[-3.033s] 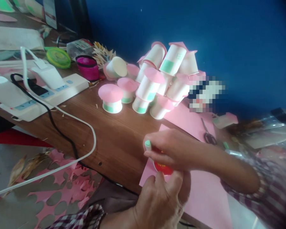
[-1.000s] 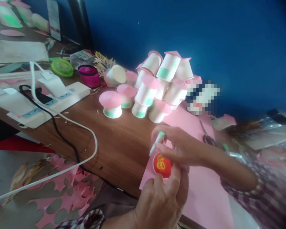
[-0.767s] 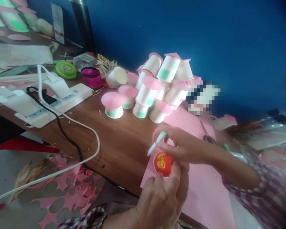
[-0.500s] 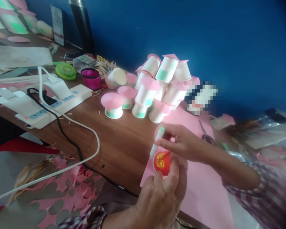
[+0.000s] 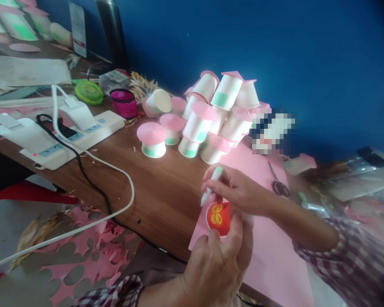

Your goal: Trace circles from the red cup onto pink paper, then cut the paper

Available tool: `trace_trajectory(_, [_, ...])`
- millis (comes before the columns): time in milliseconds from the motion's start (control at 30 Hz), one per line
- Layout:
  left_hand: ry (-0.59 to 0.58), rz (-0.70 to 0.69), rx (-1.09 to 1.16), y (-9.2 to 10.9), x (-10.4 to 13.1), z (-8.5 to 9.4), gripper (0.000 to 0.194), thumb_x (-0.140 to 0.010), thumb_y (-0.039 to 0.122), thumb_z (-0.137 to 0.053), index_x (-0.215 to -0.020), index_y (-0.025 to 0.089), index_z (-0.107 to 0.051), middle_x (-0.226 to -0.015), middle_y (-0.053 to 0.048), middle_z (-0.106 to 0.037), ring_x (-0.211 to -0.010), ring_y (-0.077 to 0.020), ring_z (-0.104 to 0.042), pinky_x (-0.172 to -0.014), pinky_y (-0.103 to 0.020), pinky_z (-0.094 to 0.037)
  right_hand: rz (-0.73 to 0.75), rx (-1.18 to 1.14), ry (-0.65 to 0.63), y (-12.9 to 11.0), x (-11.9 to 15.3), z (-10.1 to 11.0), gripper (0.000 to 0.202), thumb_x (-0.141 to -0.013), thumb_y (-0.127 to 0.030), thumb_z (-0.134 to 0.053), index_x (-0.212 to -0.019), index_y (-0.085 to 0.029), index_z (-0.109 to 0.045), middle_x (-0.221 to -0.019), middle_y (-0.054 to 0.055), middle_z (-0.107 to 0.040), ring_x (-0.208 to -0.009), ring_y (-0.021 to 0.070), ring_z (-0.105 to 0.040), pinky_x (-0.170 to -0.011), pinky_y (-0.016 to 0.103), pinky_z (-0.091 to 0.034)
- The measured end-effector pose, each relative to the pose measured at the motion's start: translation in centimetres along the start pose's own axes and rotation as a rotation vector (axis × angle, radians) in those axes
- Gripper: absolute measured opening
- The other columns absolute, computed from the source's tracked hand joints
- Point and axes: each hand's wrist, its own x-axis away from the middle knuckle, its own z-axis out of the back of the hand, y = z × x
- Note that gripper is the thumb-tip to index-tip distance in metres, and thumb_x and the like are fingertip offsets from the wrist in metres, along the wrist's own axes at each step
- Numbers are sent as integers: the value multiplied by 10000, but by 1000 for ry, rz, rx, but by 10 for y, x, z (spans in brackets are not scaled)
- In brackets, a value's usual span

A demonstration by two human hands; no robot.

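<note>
A small red paper cup (image 5: 218, 219) with a white rim and yellow markings is gripped by my left hand (image 5: 216, 260), fingers closed around its side. Just above it, my right hand (image 5: 225, 185) pinches a white marker (image 5: 212, 184) with a green end. The marker slants, its lower tip down to the left, near the cup's rim; I cannot tell whether they touch. Under both hands lies a sheet of pink paper (image 5: 272, 260). Beyond them stand several stacked white paper cups (image 5: 200, 123) with green bands and pink paper discs.
Scissors (image 5: 277, 181) lie on the pink paper at right. A white power strip (image 5: 73, 140) with plugs and cables sits at left; a white cable (image 5: 129, 187) loops over the table edge. A magenta container (image 5: 123, 104) is behind it. Pink paper scraps (image 5: 89, 256) litter the floor.
The marker has shifted slightly up, and my right fingers now wrap more closely around it. My left hand and the cup stay nearly in place; the cup appears turned slightly.
</note>
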Motion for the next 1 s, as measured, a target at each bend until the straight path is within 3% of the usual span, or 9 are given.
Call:
trace_trajectory(200, [-8,-7,0,-1,1,0,509,-813,235,-507,-1320,193,-496,-1330,-123,-458,-572,-109,-539,-435,-279,-420,54,219,-26,-8,0,1,45,-898,-181,-523,-922,-212,-544,-899,-11,-668,-773,134,-655,-667,254,-508])
trace_trajectory(400, [-17,-20,-4,-2,2,-2,529,-808,230,-505,-1334,192,-478,-1286,-117,-457,-576,-106,-532,-439,-277,-431,127,506,-7,-10,-3,-4,157,-860,-300,-628,-764,-185,-580,-798,-9,-653,-729,143,-610,-646,267,-458])
trace_trajectory(1000, [-37,-14,20,-2,0,-1,539,-810,209,-508,-1346,189,-462,-1256,-114,-443,-599,-109,-552,-475,-286,-487,166,601,-25,-12,-2,-6,143,-828,-260,-675,-746,-183,-586,-694,-35,-626,-657,113,-574,-561,205,-413])
